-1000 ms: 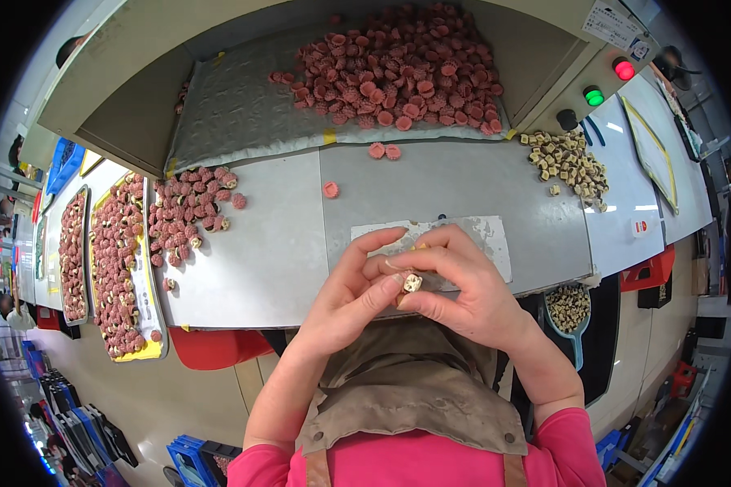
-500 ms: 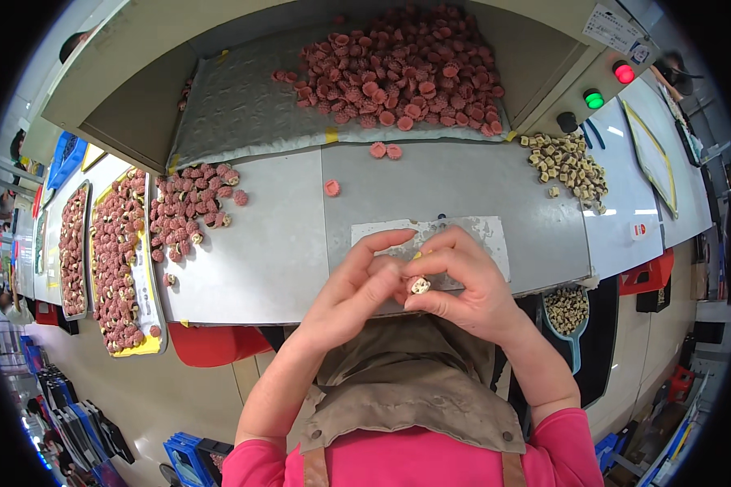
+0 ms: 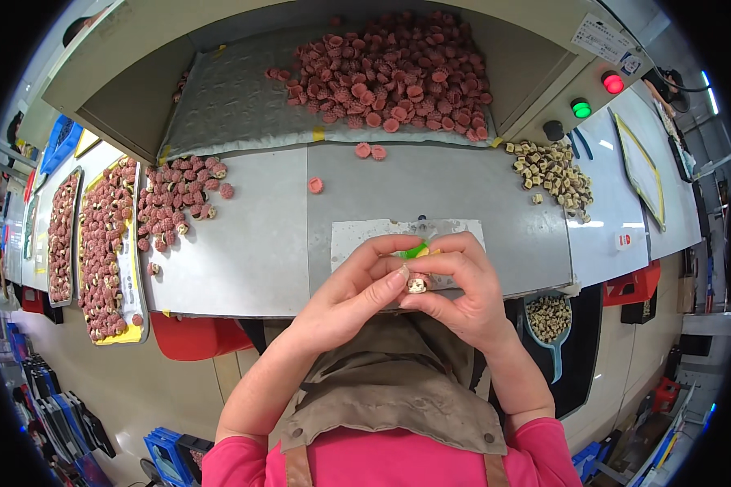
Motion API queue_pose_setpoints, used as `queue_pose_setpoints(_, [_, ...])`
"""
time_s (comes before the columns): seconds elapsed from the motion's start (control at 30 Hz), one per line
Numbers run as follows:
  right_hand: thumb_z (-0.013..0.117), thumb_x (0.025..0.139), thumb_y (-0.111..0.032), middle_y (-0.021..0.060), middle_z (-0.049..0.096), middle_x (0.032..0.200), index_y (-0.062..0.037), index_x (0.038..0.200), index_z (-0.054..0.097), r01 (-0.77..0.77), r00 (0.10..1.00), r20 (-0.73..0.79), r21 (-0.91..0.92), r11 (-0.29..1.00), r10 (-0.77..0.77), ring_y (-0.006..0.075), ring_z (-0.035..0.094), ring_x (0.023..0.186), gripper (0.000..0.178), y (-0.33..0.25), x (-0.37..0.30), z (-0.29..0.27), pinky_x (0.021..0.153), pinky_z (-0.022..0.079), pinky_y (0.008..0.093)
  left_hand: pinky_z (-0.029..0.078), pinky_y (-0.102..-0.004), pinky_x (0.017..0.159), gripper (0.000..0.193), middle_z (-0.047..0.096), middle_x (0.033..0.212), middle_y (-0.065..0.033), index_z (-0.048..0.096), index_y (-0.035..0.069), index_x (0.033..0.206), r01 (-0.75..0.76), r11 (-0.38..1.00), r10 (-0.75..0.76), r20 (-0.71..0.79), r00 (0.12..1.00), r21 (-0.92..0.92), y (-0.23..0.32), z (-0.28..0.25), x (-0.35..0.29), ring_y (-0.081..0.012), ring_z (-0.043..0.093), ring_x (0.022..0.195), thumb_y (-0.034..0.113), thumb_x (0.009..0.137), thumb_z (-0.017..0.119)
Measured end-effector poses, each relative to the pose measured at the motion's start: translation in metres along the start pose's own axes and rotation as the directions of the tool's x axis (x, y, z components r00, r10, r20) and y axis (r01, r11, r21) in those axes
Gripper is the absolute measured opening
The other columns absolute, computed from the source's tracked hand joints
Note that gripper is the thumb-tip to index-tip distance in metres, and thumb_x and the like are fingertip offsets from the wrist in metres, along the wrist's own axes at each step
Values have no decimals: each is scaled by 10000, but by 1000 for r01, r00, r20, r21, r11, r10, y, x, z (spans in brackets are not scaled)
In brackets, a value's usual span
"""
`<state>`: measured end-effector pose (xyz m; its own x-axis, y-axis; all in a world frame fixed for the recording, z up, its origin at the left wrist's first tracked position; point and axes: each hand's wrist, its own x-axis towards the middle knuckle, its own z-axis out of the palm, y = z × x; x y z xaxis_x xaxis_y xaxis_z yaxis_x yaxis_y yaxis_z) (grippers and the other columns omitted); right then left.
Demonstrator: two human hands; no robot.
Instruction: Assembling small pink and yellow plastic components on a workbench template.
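Observation:
Close above the table's front edge, my two hands meet at a small hollow pink raspberry [image 3: 417, 286] with a cream-and-dark speckled piece in its opening. My right hand [image 3: 469, 286] pinches it between thumb and forefinger. The thumb of my left hand [image 3: 357, 299] presses at its left side; the fingers are curled behind. A bright green thing [image 3: 415, 250], partly covered by the fingers, shows between my hands; its kind cannot be made out. Beneath them lies a worn white sheet [image 3: 357, 234]. Three loose raspberries, one of them this raspberry cup [image 3: 315, 186], lie farther off.
A heap of hollow raspberries [image 3: 398, 77] fills the grey-lined box behind. Cream-and-brown cubes [image 3: 551, 174] are piled right. Filled raspberries [image 3: 175, 195] lie left, beside loaded trays [image 3: 141, 280]. A blue scoop [image 3: 557, 349] of small pieces hangs below the right front edge.
The whole view has shifted slightly. My left thumb has come against the raspberry, and the green thing now shows more between my hands. The speckled piece has turned a little.

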<state>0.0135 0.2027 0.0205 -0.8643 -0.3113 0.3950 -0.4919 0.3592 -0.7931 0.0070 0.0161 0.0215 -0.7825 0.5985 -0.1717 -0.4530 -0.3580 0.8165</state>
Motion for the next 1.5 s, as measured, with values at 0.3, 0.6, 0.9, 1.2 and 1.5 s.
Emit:
queue_pose_setpoints(0.3, [747, 749, -158, 93, 584, 996, -48, 1050, 610, -13, 999, 30, -28, 1000, 14, 232, 573, 925, 348, 0, 2, -15, 811, 467, 329, 450, -280, 892, 457, 532, 1109, -63, 368, 41, 1332, 38, 998, -43, -91, 995, -56, -10, 9, 8, -118, 534, 1007, 310, 977, 471])
queue_pose_setpoints(0.6, [612, 797, -27, 100, 595, 1006, -27, 1027, 603, -206, 978, 92, 243, 948, 189, 218, 575, 943, 230, -1, -3, -20, 839, 454, 320, 462, -276, 867, 442, 548, 1082, -51, 409, 44, 1308, 38, 998, -44, -135, 990, -48, -16, 17, 13, -109, 538, 995, 342, 984, 448])
queue_pose_setpoints(0.9, [612, 805, -25, 106, 590, 1009, -21, 1012, 592, -229, 973, 51, 273, 934, 224, 214, 573, 947, 207, 0, -5, -17, 850, 448, 320, 472, -293, 880, 375, 553, 1115, -57, 422, 42, 1290, 17, 999, -10, -167, 986, 39, -19, 19, 19, -127, 546, 1024, 279, 999, 417])
queue_pose_setpoints(1.2, [637, 772, -6, 105, 602, 980, -33, 982, 569, -113, 987, -105, 97, 989, 123, 236, 594, 908, 223, -3, 1, -12, 817, 472, 327, 450, -293, 906, 414, 531, 1186, -75, 410, 26, 1349, -91, 983, 45, -275, 960, -158, -19, 34, 13, -123, 521, 1050, 257, 1006, 406])
queue_pose_setpoints(1.5, [646, 745, 21, 94, 621, 934, -34, 938, 577, -122, 992, -22, 88, 989, 125, 240, 611, 874, 212, -5, 0, -22, 785, 489, 322, 441, -291, 929, 379, 535, 1235, -93, 427, 0, 1337, -129, 874, 256, -217, 942, 469, -21, 33, 2, -144, 529, 1087, 98, 973, 465])
